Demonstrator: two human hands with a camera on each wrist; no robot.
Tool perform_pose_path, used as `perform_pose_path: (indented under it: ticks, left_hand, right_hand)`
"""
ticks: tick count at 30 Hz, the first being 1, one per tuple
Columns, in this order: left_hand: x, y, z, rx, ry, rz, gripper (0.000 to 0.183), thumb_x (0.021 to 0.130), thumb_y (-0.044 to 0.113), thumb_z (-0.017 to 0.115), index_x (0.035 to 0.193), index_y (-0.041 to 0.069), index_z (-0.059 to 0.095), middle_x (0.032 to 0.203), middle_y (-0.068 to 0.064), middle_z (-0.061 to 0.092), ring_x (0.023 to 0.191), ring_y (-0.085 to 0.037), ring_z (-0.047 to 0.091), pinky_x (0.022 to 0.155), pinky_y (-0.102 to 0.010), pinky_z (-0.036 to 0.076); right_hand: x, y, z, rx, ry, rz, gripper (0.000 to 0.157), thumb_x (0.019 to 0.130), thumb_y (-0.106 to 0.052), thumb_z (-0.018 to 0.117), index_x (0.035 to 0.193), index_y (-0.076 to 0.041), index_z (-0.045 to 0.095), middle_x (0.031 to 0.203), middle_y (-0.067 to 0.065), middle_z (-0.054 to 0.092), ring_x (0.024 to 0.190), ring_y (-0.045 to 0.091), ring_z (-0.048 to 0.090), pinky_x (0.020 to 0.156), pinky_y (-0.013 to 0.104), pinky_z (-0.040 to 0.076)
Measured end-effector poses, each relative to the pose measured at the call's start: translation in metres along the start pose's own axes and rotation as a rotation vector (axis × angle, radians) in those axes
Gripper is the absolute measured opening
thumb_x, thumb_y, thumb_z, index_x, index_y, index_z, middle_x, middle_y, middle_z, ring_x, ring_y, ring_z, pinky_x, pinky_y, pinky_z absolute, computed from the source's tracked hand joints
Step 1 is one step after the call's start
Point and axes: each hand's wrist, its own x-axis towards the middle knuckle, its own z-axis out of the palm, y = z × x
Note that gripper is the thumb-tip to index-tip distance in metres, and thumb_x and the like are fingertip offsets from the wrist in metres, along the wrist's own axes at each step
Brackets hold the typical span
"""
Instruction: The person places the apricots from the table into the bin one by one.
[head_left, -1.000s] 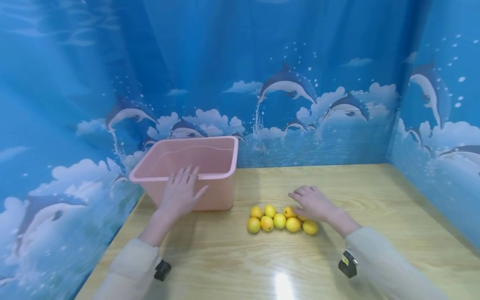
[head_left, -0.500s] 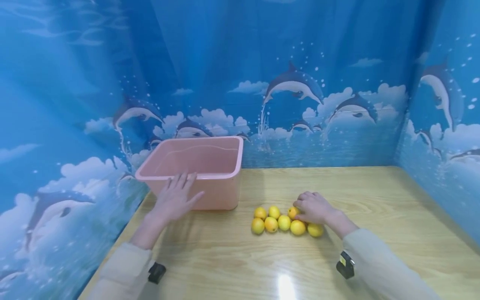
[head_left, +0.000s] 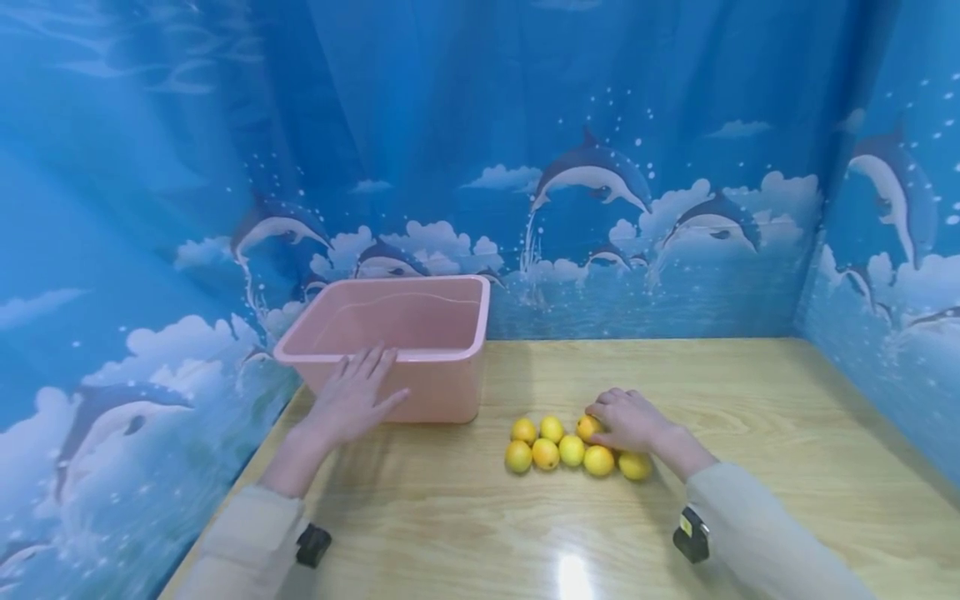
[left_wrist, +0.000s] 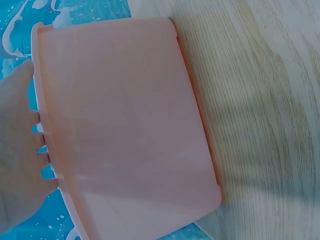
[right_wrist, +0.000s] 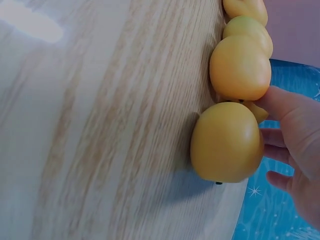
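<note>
My left hand (head_left: 347, 410) is at the near rim of a pink plastic bin (head_left: 438, 387), fingers spread and fairly straight. In the left wrist view its fingertips meet the bin's rim (left_wrist: 47, 117). My right hand (head_left: 636, 425) is over the right end of a cluster of small round yellow fruits (head_left: 546, 454). Its thumb and curled fingers are around a yellow fruit (right_wrist: 258, 112) in the back row, mostly hidden by the hand and the fruits in front. A larger-looking yellow fruit (right_wrist: 227, 143) sits closest to the right wrist camera, beside the fingers.
The bin stands at the back left of a pale wooden table (head_left: 450, 525), near its left edge. Blue dolphin-print curtains (head_left: 570, 75) enclose the back and sides. The fruits lie in two loose rows to the right of the bin.
My right hand has come down onto the fruits and its fingers have closed round one in the back row. The left hand stays by the bin's rim. The head view has shifted slightly.
</note>
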Motion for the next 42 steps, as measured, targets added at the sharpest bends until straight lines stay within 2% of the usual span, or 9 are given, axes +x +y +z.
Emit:
perform_pose_path:
  ticks: [5, 11, 15, 18, 23, 29, 33, 37, 42]
  left_hand:
    - [0.002, -0.001, 0.000, 0.003, 0.004, 0.002, 0.079, 0.093, 0.060, 0.029, 0.149, 0.006, 0.013, 0.153, -0.017, 0.010, 0.139, -0.035, 0.007, 0.111, -0.052, 0.003]
    - [0.003, -0.001, 0.003, 0.011, 0.006, -0.002, 0.076, 0.095, 0.053, 0.037, 0.149, 0.006, 0.013, 0.153, -0.018, 0.010, 0.139, -0.035, 0.007, 0.111, -0.053, 0.003]
    - [0.002, -0.001, 0.005, 0.011, 0.003, -0.009, 0.077, 0.095, 0.052, 0.039, 0.149, 0.005, 0.012, 0.153, -0.018, 0.009, 0.139, -0.036, 0.006, 0.111, -0.053, 0.002]
    - [0.002, 0.000, 0.004, 0.015, 0.002, -0.013, 0.077, 0.094, 0.052, 0.040, 0.149, 0.005, 0.011, 0.153, -0.019, 0.008, 0.139, -0.036, 0.005, 0.111, -0.053, 0.000]
    - [0.003, 0.000, 0.002, 0.036, -0.004, -0.014, 0.080, 0.093, 0.056, 0.037, 0.149, 0.006, 0.010, 0.153, -0.018, 0.007, 0.140, -0.035, 0.005, 0.111, -0.053, 0.001]
    - [0.002, 0.000, 0.002, 0.047, -0.007, -0.001, 0.079, 0.094, 0.056, 0.036, 0.149, 0.005, 0.011, 0.153, -0.018, 0.009, 0.140, -0.035, 0.006, 0.111, -0.052, 0.002]
    - [0.002, 0.000, 0.002, 0.043, 0.002, -0.001, 0.077, 0.094, 0.050, 0.042, 0.148, 0.004, 0.012, 0.153, -0.019, 0.010, 0.139, -0.035, 0.007, 0.111, -0.052, 0.001]
    - [0.002, 0.000, 0.003, 0.052, -0.005, -0.002, 0.078, 0.094, 0.053, 0.040, 0.149, 0.005, 0.011, 0.153, -0.019, 0.009, 0.139, -0.035, 0.007, 0.111, -0.052, 0.002]
    - [0.002, 0.000, 0.004, 0.060, -0.006, -0.001, 0.080, 0.093, 0.057, 0.036, 0.149, 0.006, 0.010, 0.153, -0.018, 0.009, 0.139, -0.035, 0.007, 0.111, -0.052, 0.003]
  right_hand:
    - [0.002, -0.001, 0.000, 0.010, 0.021, 0.000, 0.042, 0.083, -0.036, 0.067, 0.107, -0.003, 0.065, 0.104, 0.012, 0.062, 0.101, 0.032, 0.054, 0.084, 0.052, 0.044]
    - [0.005, -0.004, -0.001, 0.032, 0.018, 0.013, 0.037, 0.081, -0.035, 0.069, 0.100, -0.004, 0.065, 0.102, 0.011, 0.061, 0.100, 0.031, 0.053, 0.084, 0.050, 0.044]
    - [0.008, -0.004, -0.003, 0.022, 0.071, 0.006, 0.025, 0.081, -0.028, 0.069, 0.092, -0.007, 0.064, 0.101, 0.010, 0.060, 0.101, 0.031, 0.053, 0.085, 0.050, 0.044]
    - [0.010, -0.002, -0.006, 0.019, 0.079, 0.018, 0.024, 0.082, -0.026, 0.069, 0.095, -0.006, 0.065, 0.102, 0.011, 0.060, 0.102, 0.032, 0.053, 0.086, 0.051, 0.043]
    - [0.009, 0.001, -0.006, 0.034, 0.011, 0.083, 0.043, 0.083, -0.034, 0.067, 0.111, -0.002, 0.062, 0.106, 0.016, 0.060, 0.103, 0.036, 0.053, 0.088, 0.055, 0.041]
    - [0.006, 0.008, -0.002, 0.034, -0.062, 0.152, 0.048, 0.083, -0.040, 0.065, 0.115, -0.004, 0.060, 0.101, 0.015, 0.062, 0.097, 0.036, 0.056, 0.083, 0.057, 0.042]
    - [0.006, 0.010, -0.001, 0.016, -0.078, 0.143, 0.048, 0.082, -0.041, 0.066, 0.115, -0.005, 0.060, 0.101, 0.014, 0.063, 0.097, 0.034, 0.057, 0.082, 0.056, 0.043]
    - [0.007, 0.008, -0.001, 0.007, -0.075, 0.122, 0.046, 0.081, -0.042, 0.067, 0.111, -0.006, 0.061, 0.097, 0.012, 0.063, 0.093, 0.032, 0.058, 0.080, 0.054, 0.044]
    - [0.009, 0.006, -0.003, -0.008, -0.020, 0.109, 0.031, 0.081, -0.036, 0.068, 0.096, -0.009, 0.062, 0.086, 0.005, 0.060, 0.082, 0.027, 0.058, 0.078, 0.052, 0.043]
